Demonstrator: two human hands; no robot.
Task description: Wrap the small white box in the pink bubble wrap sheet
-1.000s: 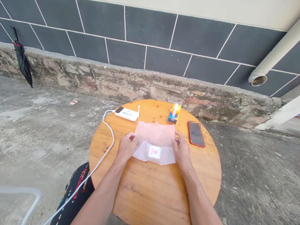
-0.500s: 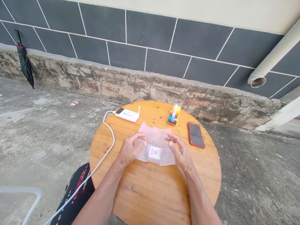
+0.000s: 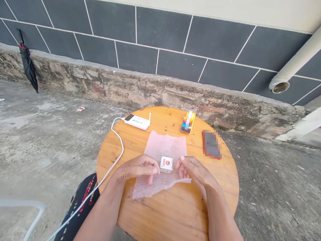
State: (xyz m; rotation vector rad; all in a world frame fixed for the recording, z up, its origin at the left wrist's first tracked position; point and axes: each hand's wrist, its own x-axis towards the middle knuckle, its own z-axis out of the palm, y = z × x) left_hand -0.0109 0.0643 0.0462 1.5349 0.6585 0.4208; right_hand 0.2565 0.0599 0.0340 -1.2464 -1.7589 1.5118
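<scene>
Your left hand (image 3: 136, 169) and your right hand (image 3: 193, 167) pinch the small white box (image 3: 166, 164) between their fingertips, one hand on each side, so it stands steady. The box sits in the middle of the bubble wrap sheet (image 3: 163, 164), which lies spread flat on the round wooden table (image 3: 165, 207), so there is wrap all around the box. The tape holder (image 3: 188, 122) stands at the far edge of the table, near the phone (image 3: 212, 144), out of the way of your hands. The white power bank (image 3: 137, 121) lies at the far left with its cable (image 3: 117, 140) hanging off the side.
</scene>
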